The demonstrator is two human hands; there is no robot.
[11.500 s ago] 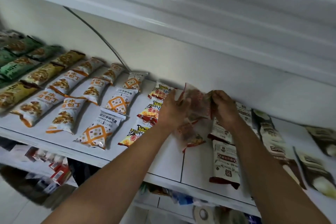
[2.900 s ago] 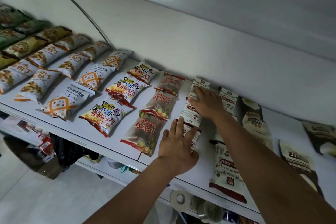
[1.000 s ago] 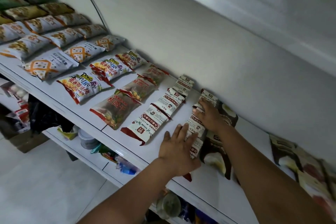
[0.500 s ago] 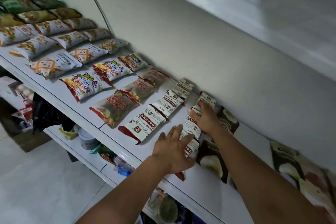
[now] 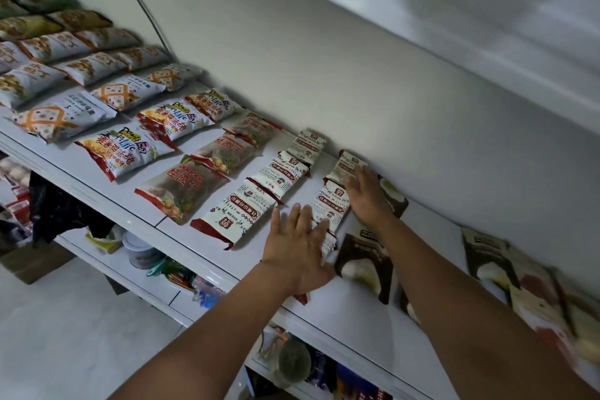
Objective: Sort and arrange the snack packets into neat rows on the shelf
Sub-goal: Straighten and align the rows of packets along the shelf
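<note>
snack packets (image 5: 282,177) lie flat in rows that run from the front edge of the white shelf (image 5: 341,315) back to the wall (image 5: 324,75). nearest the person, the left hand (image 5: 297,250) lies palm down with its fingers straight and spread. it presses on the front white-and-red packet (image 5: 328,244) of one row and covers most of it. just right of that packet lies a dark brown packet (image 5: 363,265).

beyond the left fingertips sits the middle white-and-red packet (image 5: 329,208). the right hand (image 5: 365,198) rests flat along its right edge, fingers fairly straight and reaching the rear packet (image 5: 345,167) by the wall. it seems to grip nothing, though the thumb is hidden.

left of the hands and apart from them lies a neighbouring row of three like packets (image 5: 242,213). then comes a row of clear packets with red ends (image 5: 181,191), then yellow packets (image 5: 120,149). the rows farther left are blurred.
</note>
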